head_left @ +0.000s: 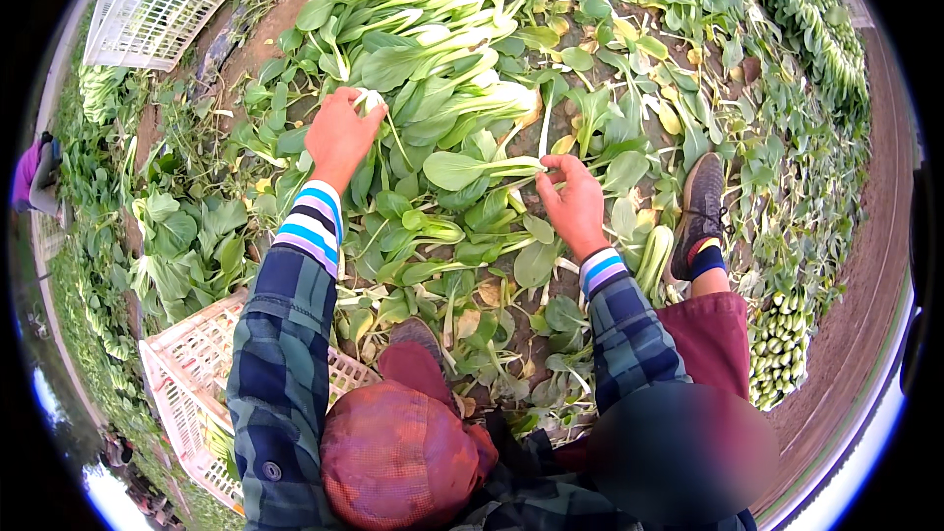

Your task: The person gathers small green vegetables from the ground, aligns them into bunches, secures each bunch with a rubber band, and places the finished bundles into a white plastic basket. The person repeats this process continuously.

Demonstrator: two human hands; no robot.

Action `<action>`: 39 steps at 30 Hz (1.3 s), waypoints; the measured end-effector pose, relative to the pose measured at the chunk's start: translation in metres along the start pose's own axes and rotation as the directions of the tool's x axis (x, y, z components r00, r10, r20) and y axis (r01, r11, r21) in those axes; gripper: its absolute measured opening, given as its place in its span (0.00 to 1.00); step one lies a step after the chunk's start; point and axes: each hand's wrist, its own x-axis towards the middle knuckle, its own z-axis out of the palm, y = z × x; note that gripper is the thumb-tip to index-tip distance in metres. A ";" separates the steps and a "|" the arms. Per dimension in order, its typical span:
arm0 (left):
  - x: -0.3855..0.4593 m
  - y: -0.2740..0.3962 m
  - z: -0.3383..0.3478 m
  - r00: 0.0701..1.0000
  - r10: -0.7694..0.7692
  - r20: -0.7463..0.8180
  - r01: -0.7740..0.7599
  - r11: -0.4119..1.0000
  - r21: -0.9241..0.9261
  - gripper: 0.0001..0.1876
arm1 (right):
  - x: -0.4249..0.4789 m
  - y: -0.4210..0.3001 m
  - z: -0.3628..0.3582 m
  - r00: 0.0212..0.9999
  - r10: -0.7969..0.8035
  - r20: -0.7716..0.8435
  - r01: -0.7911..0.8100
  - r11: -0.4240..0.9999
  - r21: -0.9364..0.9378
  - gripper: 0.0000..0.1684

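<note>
My left hand [343, 136] pinches a small cluster of white leaf stalks [371, 99] beside a pile of bok choy. My right hand [574, 203] has its thumb and fingers on the pale root end of one bok choy [479, 168], whose leaves point left. Just beyond my hands the harvested bok choy pile [457, 51] lies with its white bases mostly to the right. Between my forearms, smaller bok choy heads [435, 228] and loose leaves cover the soil. Another bok choy head [653, 258] lies beside my right shoe [704, 206].
A white plastic crate [177, 0] stands at upper left. A pale slatted crate [184, 391], partly behind my left sleeve, holds greens. Stacked bok choy [782, 350] lines the right side by a dirt track [863, 273]. A person in purple [33, 173] is at far left.
</note>
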 end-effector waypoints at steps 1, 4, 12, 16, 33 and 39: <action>-0.002 0.001 0.000 0.998 -0.023 0.054 0.025 0.999 -0.034 0.29 | 0.005 -0.001 0.001 0.999 -0.038 -0.018 0.038 0.999 -0.003 0.13; -0.018 -0.036 0.008 0.992 0.117 -0.044 -0.125 0.881 -0.456 0.21 | 0.034 -0.012 0.010 0.999 0.040 -0.030 -0.038 0.997 0.060 0.17; -0.116 -0.006 -0.032 0.726 0.457 0.514 0.001 0.746 -0.665 0.20 | 0.110 -0.021 0.036 0.997 -0.039 0.066 0.051 0.980 -0.192 0.33; -0.102 -0.011 -0.041 0.766 0.471 0.438 0.129 0.555 -0.822 0.16 | 0.081 -0.026 0.026 0.988 0.039 0.149 -0.062 0.986 0.153 0.25; 0.002 -0.036 -0.006 0.997 -0.001 -0.071 -0.004 0.998 -0.063 0.24 | 0.068 -0.112 0.059 0.863 -0.123 0.489 -0.285 0.682 0.674 0.14; -0.027 -0.040 -0.014 0.975 0.015 -0.220 -0.087 0.943 -0.320 0.15 | 0.047 -0.110 0.088 0.910 0.058 0.411 -0.338 0.679 0.652 0.23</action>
